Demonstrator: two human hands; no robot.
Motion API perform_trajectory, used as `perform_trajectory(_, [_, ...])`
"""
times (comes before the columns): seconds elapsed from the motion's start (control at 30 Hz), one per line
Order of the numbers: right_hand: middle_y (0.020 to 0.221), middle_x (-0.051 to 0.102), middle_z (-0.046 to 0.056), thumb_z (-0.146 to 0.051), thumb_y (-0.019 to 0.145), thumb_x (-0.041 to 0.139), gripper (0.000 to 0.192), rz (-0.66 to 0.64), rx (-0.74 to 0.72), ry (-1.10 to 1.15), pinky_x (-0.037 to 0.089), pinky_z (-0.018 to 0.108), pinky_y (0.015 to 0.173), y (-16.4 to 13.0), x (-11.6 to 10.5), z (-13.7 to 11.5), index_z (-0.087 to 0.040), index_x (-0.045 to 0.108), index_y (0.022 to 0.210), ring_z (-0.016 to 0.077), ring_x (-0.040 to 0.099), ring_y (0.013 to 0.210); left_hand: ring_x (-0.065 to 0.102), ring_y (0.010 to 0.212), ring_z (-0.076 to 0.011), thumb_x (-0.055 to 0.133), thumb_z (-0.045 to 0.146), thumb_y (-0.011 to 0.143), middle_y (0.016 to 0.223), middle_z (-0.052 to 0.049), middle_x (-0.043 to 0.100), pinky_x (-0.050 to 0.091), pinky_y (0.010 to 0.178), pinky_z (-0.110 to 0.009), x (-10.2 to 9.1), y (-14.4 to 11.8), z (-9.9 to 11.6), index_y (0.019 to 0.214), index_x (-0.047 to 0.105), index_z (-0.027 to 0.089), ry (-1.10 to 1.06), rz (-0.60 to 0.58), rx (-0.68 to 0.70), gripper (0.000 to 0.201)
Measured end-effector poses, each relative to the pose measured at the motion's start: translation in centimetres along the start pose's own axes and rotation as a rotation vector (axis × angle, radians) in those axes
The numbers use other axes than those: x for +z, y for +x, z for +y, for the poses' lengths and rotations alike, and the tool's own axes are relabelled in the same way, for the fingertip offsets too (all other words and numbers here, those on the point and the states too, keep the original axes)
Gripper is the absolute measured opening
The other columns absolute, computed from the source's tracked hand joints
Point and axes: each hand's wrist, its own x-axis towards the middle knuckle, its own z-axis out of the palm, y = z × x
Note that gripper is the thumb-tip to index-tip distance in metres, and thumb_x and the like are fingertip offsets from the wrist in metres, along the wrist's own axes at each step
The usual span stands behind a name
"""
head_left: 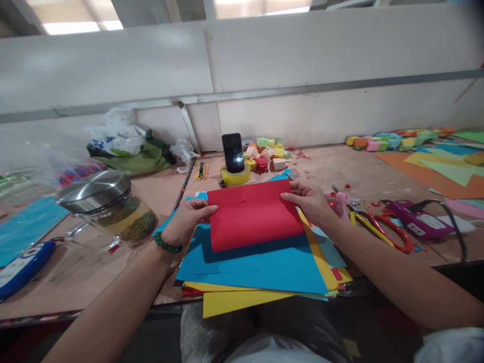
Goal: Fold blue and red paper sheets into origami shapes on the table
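A red sheet of paper (253,217) is held up between both hands, its lower part curving toward me. My left hand (193,216), with a green bead bracelet (168,246) at the wrist, pinches the sheet's left edge. At its upper right corner, my right hand (304,199) grips it with the thumb in front. Beneath lies a stack of coloured paper with a blue sheet (249,272) on top. A yellow sheet (242,302) sticks out at the front of the stack, past the table edge.
Left stand a glass tea jug (128,217) and a blue-and-white device (26,267). A phone (233,154) leans in a yellow tape roll (235,176), near folded paper cubes (264,157). Scissors (389,232), a pink glue gun (340,201) and a purple device (419,222) lie right.
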Motion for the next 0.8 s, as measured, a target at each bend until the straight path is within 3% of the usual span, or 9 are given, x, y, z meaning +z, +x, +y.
perform_trajectory(0.57, [0.085,0.075,0.002,-0.033,0.058,0.085,0.038,-0.064,0.027,-0.055,0.055,0.035,0.072,0.1,-0.3,0.0,-0.021,0.069,0.090,0.0195,0.069,0.076,0.057,0.056,-0.0122,0.088,0.039,0.045,0.061,0.000,0.064,0.045,0.056,-0.024,-0.3,0.2,-0.3,0.059,0.065,0.016,-0.009,-0.009,-0.037,0.035])
perform_trajectory(0.7, [0.081,0.072,0.002,-0.030,0.056,0.084,0.036,-0.091,0.040,-0.217,0.054,0.032,0.067,0.3,-0.7,0.6,-0.020,0.067,0.087,0.0182,0.066,0.073,0.052,0.052,-0.0112,0.083,0.040,0.050,0.059,0.000,0.062,0.040,0.051,-0.023,-0.4,0.2,-0.5,0.061,0.065,0.016,0.096,-0.051,-0.027,0.032])
perform_trajectory(0.8, [0.079,0.067,0.002,-0.025,0.054,0.084,0.040,-0.072,0.011,-0.447,0.052,0.032,0.061,0.3,-0.9,1.6,-0.022,0.067,0.091,0.0176,0.063,0.067,0.045,0.046,-0.0104,0.077,0.037,0.055,0.050,0.003,0.053,0.033,0.047,-0.023,-0.2,0.3,-1.0,0.054,0.059,0.018,0.302,-0.090,0.007,0.027])
